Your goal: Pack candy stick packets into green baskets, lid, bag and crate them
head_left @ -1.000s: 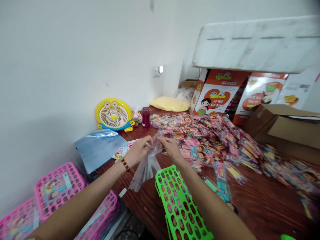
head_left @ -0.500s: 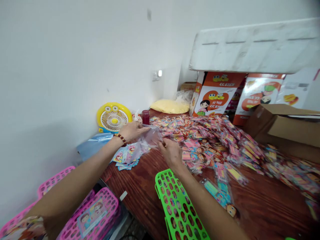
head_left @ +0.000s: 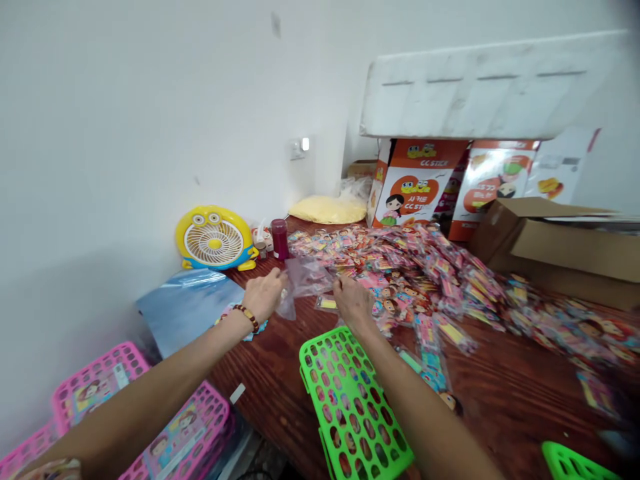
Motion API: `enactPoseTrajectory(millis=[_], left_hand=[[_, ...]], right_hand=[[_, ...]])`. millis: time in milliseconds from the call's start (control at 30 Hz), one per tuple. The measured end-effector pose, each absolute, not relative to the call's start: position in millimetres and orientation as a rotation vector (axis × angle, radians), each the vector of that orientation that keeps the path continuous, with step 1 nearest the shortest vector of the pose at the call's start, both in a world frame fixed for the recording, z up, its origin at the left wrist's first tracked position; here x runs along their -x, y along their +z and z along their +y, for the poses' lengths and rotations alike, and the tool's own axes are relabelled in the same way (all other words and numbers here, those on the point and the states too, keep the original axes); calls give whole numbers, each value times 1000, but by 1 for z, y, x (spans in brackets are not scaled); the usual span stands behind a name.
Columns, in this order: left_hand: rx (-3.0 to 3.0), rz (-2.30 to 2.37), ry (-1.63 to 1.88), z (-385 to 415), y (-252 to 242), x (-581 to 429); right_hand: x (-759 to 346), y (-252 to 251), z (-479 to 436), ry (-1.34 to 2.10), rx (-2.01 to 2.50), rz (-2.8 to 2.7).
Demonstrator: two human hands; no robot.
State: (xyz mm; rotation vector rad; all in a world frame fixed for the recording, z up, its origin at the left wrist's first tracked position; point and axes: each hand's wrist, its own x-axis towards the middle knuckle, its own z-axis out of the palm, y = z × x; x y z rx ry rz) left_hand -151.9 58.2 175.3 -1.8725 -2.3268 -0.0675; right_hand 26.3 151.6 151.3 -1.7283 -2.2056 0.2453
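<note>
A clear plastic bag (head_left: pixel 309 277) stretches between my two hands above the table. The fingers of my left hand (head_left: pixel 265 295), which has a beaded bracelet at the wrist, are closed on the bag's left side. My right hand (head_left: pixel 354 301) pinches at its right edge, its fingertips partly hidden. Just below my right hand lies a small packet with a yellow piece (head_left: pixel 327 303). A green perforated basket (head_left: pixel 345 387) sits in front, under my right forearm. Behind my left wrist, printed cards (head_left: pixel 225 312) are mostly covered.
Many small cartoon packets (head_left: pixel 400 267) are heaped across the table (head_left: pixel 510 393). A yellow fan (head_left: pixel 215 240), a dark red jar (head_left: pixel 280 240) and a blue plastic sheet (head_left: pixel 193 303) stand or lie left. Pink baskets (head_left: pixel 103 373) are lower left; an open carton (head_left: pixel 565 247) is right.
My hands have moved down and slightly apart with the plastic bag. My view has shifted right, showing more of the green basket and a second green one at lower right.
</note>
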Motion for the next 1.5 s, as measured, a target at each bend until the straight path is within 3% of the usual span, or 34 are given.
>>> enactPoseTrajectory(millis=[200,400,700,967,1167,1400,1500], left_hand=[[1629,-2478,-241,77,175,162],[1791,-2455,-313,89,171,153],[2154,-2144,-123,86,173,139],[1917,-2211,-122,104,174,119],[2139,-2075,-31,97,156,111],[2220,-1962,6,86,152,96],[2241,-1895,39,78,157,91]], right_hand=[[-41,127,140,284,1691,-2285],[-56,125,138,212,1664,-2189],[-93,119,147,258,1824,-2144],[-93,118,141,316,1796,-2262],[-112,113,145,443,1938,-2186],[-77,143,125,588,1217,-2223],[-43,138,132,541,1158,-2366]])
